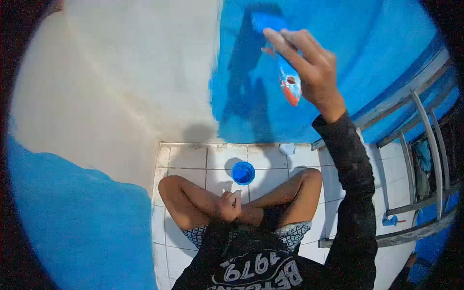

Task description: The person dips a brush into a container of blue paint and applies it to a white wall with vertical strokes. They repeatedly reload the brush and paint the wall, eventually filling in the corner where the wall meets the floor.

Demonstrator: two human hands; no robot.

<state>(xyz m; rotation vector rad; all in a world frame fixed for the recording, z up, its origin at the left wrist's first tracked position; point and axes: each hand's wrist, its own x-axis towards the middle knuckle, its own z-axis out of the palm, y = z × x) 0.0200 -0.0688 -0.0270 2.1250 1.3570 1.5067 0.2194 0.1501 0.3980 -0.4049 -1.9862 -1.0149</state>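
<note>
My right hand (314, 65) is raised in front of the wall and closed around a paintbrush (288, 77). The handle, smeared blue and white with an orange-red end, points down, while the blue-coated bristle end is up by the blue-painted wall (299, 113). Whether the bristles touch the wall is hard to tell. Low over my crossed legs, my left hand (229, 206) has its fingers curled; what they hold, if anything, is too small to name. Just beyond it, a small tub of blue paint (243, 173) stands on the white tiled floor (186, 157).
Unpainted white wall (145, 63) lies left of the blue area, with more blue on the left wall (87, 217). A wooden ladder-like frame (425, 145) stands at right. A small white object (287, 149) sits by the wall base. Another blue-stained brush (392, 221) lies under the frame.
</note>
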